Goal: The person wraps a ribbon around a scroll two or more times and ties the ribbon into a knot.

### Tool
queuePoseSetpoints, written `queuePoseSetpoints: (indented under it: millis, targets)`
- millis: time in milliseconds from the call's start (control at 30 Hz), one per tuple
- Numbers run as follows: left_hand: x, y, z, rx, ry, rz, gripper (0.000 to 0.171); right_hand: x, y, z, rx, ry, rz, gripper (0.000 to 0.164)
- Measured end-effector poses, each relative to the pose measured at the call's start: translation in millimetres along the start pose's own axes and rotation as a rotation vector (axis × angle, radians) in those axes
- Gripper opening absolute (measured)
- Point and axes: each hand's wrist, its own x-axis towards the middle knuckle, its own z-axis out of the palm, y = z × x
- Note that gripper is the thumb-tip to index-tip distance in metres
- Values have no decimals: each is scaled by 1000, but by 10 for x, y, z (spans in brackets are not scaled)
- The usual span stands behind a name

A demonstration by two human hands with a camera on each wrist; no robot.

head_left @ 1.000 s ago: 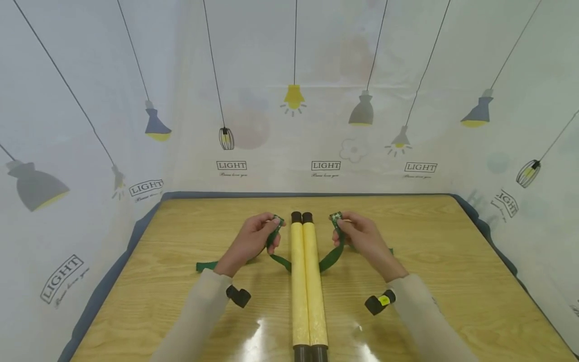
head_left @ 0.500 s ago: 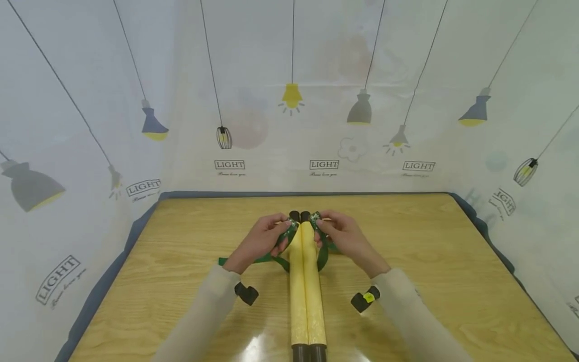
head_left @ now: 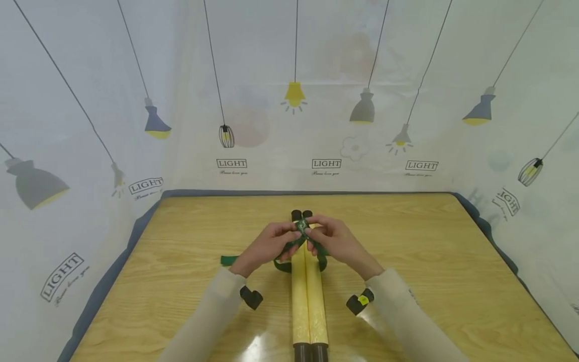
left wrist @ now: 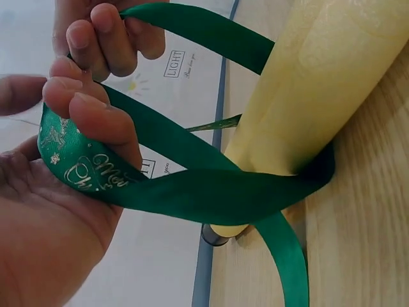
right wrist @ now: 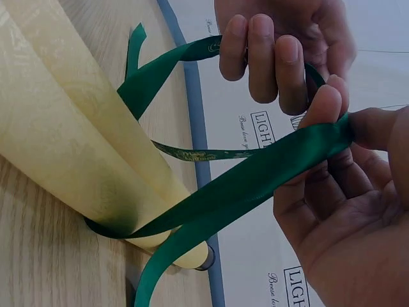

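Two pale yellow scrolls with dark end knobs, a left scroll and a right scroll, lie side by side, pointing away from me. A green satin ribbon with printed lettering passes around them. Above their far half, my left hand pinches one part of the ribbon, and its curled fingers hold a printed loop in the left wrist view. Close beside it, my right hand pinches another part between thumb and fingertips, plain in the right wrist view. Fingers partly hide where the ribbon parts meet.
A loose ribbon tail lies on the wooden table left of the scrolls. White curtains printed with lamps surround the table's back and sides. Dark wrist cameras sit below both hands.
Both hands have come inward from either side of the scrolls, bringing the ribbon parts together over them. The tail on the left has been drawn rightward. The scrolls stay put.
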Motion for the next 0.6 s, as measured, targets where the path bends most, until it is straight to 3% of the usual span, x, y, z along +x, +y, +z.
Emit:
queuePoseSetpoints:
  millis: [200, 433, 600]
  targets:
    - [22, -41, 35, 39, 7, 41, 43, -7, 4, -26, -74, -47, 7, 39]
    - [4, 17, 36, 84, 2, 60, 38, -3, 21, -78, -47, -180, 90, 39]
    - [9, 16, 25, 90, -35, 85, 38, -5, 89, -142, -140, -201, 137, 48]
